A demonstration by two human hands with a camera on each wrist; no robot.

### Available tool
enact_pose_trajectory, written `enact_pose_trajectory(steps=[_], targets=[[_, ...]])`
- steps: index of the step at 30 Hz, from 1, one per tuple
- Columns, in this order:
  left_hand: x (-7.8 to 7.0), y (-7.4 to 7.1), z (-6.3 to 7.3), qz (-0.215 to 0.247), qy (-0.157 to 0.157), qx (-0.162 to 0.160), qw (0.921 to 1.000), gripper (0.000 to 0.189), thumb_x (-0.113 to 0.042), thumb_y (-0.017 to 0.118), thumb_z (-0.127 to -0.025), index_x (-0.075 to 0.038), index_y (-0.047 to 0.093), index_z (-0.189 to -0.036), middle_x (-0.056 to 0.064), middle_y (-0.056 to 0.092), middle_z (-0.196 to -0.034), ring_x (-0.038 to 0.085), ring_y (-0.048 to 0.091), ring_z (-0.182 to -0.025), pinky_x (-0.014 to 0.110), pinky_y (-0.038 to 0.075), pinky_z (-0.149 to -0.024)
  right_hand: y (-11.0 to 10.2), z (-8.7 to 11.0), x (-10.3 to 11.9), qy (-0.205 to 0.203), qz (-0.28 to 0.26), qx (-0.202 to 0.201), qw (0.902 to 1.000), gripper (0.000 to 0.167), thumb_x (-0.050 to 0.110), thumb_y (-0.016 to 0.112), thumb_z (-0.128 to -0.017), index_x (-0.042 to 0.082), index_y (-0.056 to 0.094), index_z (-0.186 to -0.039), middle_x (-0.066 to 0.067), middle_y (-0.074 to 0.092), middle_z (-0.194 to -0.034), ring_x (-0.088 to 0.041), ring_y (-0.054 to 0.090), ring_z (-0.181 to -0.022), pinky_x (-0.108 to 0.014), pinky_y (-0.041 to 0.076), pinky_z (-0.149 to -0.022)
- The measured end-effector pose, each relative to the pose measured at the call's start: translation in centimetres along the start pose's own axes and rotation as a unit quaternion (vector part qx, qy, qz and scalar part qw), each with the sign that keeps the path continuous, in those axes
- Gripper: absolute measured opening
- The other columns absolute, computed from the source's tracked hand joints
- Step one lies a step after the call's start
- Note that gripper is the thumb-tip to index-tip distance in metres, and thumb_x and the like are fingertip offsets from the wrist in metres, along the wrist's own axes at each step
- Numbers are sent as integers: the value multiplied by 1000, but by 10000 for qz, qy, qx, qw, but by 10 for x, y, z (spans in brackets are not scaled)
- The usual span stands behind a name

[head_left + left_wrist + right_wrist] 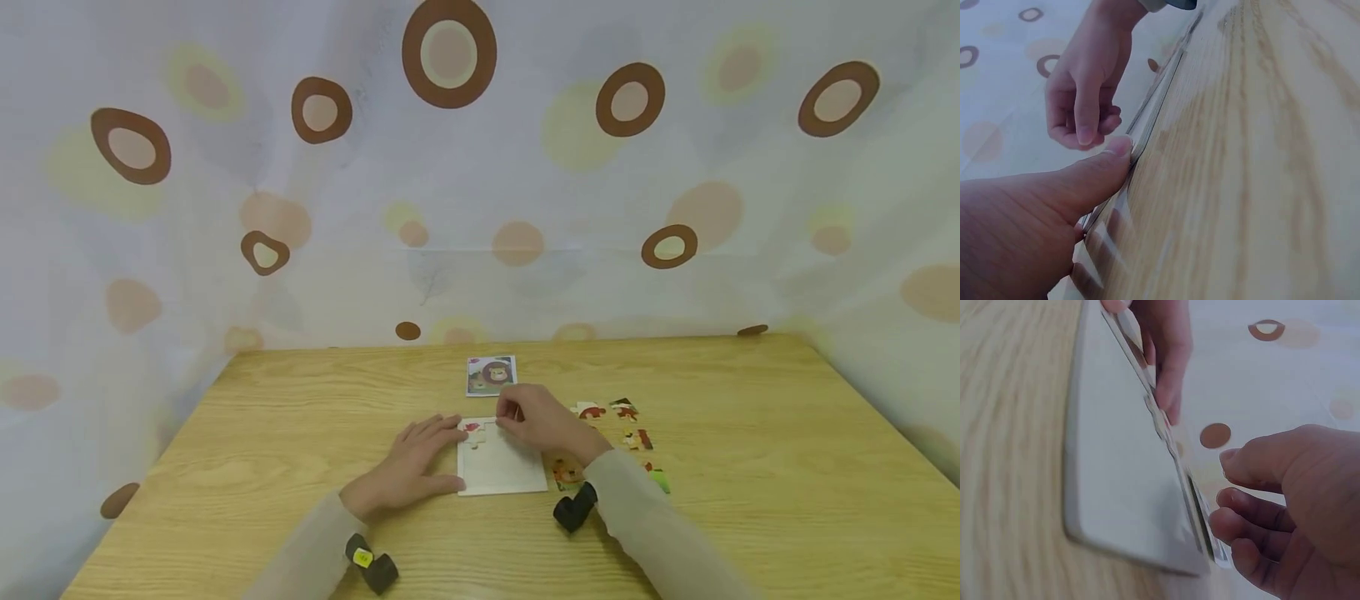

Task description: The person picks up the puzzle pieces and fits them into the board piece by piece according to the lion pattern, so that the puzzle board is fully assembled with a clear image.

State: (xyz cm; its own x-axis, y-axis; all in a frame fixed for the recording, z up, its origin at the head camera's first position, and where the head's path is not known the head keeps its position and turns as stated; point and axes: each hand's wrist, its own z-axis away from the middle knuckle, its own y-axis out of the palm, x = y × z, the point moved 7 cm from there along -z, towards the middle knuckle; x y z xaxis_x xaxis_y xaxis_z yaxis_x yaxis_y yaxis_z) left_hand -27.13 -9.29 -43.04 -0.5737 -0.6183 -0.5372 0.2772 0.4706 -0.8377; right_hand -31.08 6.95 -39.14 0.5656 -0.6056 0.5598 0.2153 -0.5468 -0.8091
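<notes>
A white puzzle tray (504,468) lies on the table, with a jigsaw piece (472,432) with a pink print in its far left corner. My left hand (411,468) rests at the tray's left side, fingertips at the far left corner and thumb at the near left. In the left wrist view that thumb (1100,172) presses the tray's edge. Over the tray's far edge hovers my right hand (542,423), its fingers loosely bent. The right wrist view shows a gap between its thumb (1266,459) and fingers, with nothing in it.
A picture card (491,376) with a lion lies behind the tray. To the right are several loose jigsaw pieces (637,439), some partly hidden by the right forearm. A spotted white curtain (480,208) hangs behind the wooden table (315,417).
</notes>
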Motion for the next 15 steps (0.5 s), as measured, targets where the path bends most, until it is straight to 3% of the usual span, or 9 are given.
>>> enact_pose_trajectory(steps=[15], targets=[[-2, 1, 0, 48, -82, 69, 9999, 63, -41, 65, -90, -9, 46, -141, 16, 31, -155, 42, 20, -144, 68, 8, -112, -41, 29, -38, 290, -27, -319, 9991, 5, 10, 59, -95, 8, 63, -93, 2, 59, -79, -8, 47, -61, -24, 44, -58]])
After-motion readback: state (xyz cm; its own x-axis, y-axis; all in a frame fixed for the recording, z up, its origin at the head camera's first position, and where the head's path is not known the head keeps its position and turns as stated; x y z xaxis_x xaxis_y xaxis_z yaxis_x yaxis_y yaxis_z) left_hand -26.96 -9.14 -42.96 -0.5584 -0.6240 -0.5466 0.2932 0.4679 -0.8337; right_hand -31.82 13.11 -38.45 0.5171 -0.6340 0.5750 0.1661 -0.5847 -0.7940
